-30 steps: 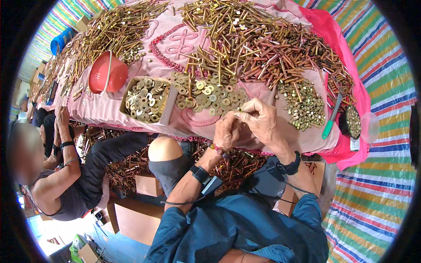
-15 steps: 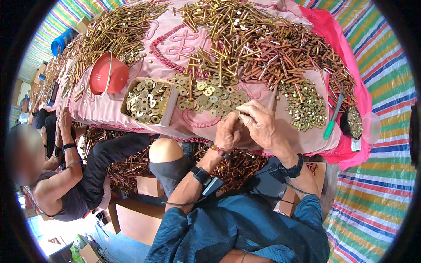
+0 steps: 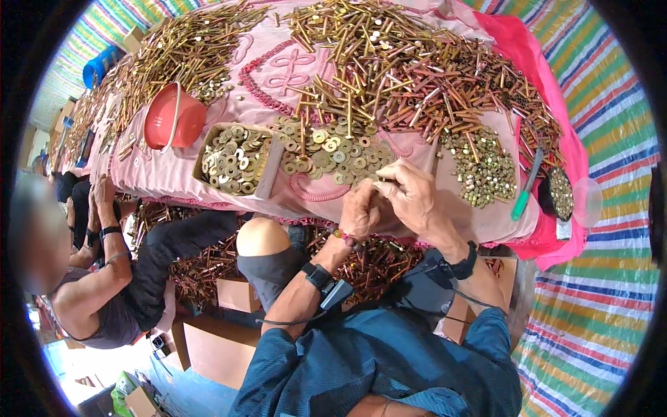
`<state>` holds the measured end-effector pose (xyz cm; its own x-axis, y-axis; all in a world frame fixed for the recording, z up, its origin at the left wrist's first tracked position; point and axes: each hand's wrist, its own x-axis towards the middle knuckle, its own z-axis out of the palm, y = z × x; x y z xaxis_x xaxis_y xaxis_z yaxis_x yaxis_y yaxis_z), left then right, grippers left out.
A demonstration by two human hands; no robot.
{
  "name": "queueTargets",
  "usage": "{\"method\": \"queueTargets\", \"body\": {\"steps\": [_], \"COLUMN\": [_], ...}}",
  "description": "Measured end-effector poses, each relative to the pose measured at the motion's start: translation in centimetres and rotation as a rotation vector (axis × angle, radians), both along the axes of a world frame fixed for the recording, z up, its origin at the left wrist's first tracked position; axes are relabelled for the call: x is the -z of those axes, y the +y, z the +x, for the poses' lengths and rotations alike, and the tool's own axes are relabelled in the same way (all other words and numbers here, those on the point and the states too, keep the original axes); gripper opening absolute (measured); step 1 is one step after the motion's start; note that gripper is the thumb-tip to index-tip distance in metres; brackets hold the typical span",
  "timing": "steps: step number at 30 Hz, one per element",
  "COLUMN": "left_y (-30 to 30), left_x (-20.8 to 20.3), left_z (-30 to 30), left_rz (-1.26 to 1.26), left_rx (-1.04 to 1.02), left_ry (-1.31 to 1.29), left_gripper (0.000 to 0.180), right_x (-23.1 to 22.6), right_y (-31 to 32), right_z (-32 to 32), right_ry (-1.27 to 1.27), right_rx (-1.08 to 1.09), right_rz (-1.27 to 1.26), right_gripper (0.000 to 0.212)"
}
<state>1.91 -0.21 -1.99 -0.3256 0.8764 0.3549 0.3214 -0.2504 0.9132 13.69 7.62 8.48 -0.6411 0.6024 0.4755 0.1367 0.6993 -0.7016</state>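
Note:
At the near edge of the pink-covered table, my left hand [image 3: 360, 210] and my right hand [image 3: 411, 197] meet with fingers closed. Whatever sits between the fingertips is too small and hidden to make out. Just beyond them lies a loose spread of flat round washers [image 3: 340, 156]. A box of washers [image 3: 233, 160] stands to the left of my hands. On the right is a pile of small brass-coloured nuts [image 3: 483, 170]. Long thin brass-coloured and reddish bolts [image 3: 438, 87] are heaped behind, with a few lying in toward the washers.
A red bucket [image 3: 175, 117] with a pale handle stands at the left. Toward the right edge lie a green-handled tool [image 3: 526, 187] and a dark container of small metal parts [image 3: 559, 194]. Another person [image 3: 97, 292] sits at the left. Cardboard boxes [image 3: 219, 351] and more bolts are below the table.
My hands stay together in nearly the same spot, with only a slight shift of the fingers. The other person's head has moved a little.

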Motion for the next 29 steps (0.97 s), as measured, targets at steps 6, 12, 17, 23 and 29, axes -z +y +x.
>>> {"method": "queueTargets", "body": {"steps": [6,12,17,23,29], "left_y": [0.3,0.3,0.2,0.7,0.4], "left_x": [0.9,0.6,1.0,0.2,0.9], "left_z": [0.6,0.4,0.4,0.6,0.3], "left_rz": [0.057,0.185,0.085,0.110,0.102], "left_rx": [0.063,0.042,0.054,0.042,0.038], "left_ry": [-0.041,0.015,-0.001,0.039,0.049], "left_gripper": [0.043,0.046,0.032,0.033,0.045], "right_x": [0.3,0.1,-0.5,-0.5,-0.4], "right_y": [0.2,-1.6,-1.0,-0.4,-0.5], "right_z": [1.3,0.3,0.3,0.5,-0.2], "right_ry": [-0.060,-0.028,-0.116,-0.105,-0.073], "right_rx": [-0.060,0.141,0.152,0.091,0.015], "right_rz": [0.151,-0.141,-0.069,0.116,0.142], "right_gripper": [0.016,0.027,0.019,0.016,0.015]}}
